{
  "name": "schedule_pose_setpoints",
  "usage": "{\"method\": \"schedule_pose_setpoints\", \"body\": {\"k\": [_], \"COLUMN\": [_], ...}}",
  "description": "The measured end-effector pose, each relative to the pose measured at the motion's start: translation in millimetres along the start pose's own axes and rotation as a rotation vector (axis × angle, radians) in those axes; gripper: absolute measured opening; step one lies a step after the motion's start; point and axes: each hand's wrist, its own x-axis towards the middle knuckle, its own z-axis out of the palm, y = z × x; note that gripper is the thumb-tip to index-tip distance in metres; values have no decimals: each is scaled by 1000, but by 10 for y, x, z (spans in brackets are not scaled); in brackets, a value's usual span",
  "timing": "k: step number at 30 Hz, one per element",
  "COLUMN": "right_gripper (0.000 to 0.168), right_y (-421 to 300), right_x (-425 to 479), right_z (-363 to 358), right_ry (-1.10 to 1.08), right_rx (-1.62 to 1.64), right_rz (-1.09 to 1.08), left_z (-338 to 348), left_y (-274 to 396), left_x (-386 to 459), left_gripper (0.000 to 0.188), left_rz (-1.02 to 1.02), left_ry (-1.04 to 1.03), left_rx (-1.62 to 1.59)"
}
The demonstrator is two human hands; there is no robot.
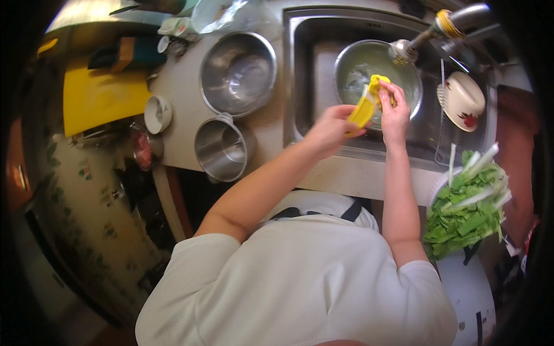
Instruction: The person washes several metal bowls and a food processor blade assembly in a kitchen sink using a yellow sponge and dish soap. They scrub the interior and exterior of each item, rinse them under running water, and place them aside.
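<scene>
My left hand (333, 129) is closed on a yellow-and-white curved object (362, 111), perhaps a brush or a spoon; its kind is not plain. In my right hand (394, 101) is a crumpled yellow cloth or sponge (378, 88), which touches the top end of that object. Both hands are over the near rim of a steel bowl (342, 60) of cloudy water in the sink. The faucet spout (403, 52) hangs above the bowl's far right side.
Left of the sink (318, 86) stand a large steel bowl (238, 73) and a steel pot (221, 149). A white bowl (158, 114) is farther left, beside a yellow board (104, 97). Leafy greens (469, 207) fill a container at right. A flowered dish (465, 101) leans in a rack.
</scene>
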Motion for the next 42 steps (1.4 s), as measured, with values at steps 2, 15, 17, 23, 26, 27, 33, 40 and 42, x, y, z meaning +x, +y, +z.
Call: {"method": "schedule_pose_setpoints", "body": {"k": [2, 15, 17, 23, 26, 27, 33, 40, 42], "right_gripper": [17, 37, 40, 30, 22, 21, 16, 22, 20], "right_y": [243, 1500, 1480, 1087, 1310, 1398, 1008, 394, 145], "right_x": [134, 531, 538, 799, 844, 834, 644, 16, -147], "right_z": [-199, -215, -8, 670, 705, 697, 24, -281, -183], "right_ry": [65, -224, -186, -527, -587, -584, -297, 229, 265], "right_rx": [-6, -786, -848, -1028, -1110, -1134, -1084, 235, 213], "right_rz": [99, 550, 317, 171, 60, 11, 185, 381, 306], "left_z": [-245, -1833, -1838, -1744, -1163, -1007, -438, -37, 110], "left_y": [139, 897, 894, 860, 1028, 1029, 477, -245, -305], "left_x": [-267, -672, -637, -688, -807, -836, -742, -113, 62], "left_gripper": [38, 42, 42, 39, 36, 35, 20, 23, 25], "left_rz": [164, 377, 319, 457, 647, 713, 595, 106, 106], "left_ry": [68, 857, 873, 923, 842, 785, 274, 103, 124], "left_rx": [220, 1716, 1713, 1795, 1625, 1529, 1067, 109, -17]}}
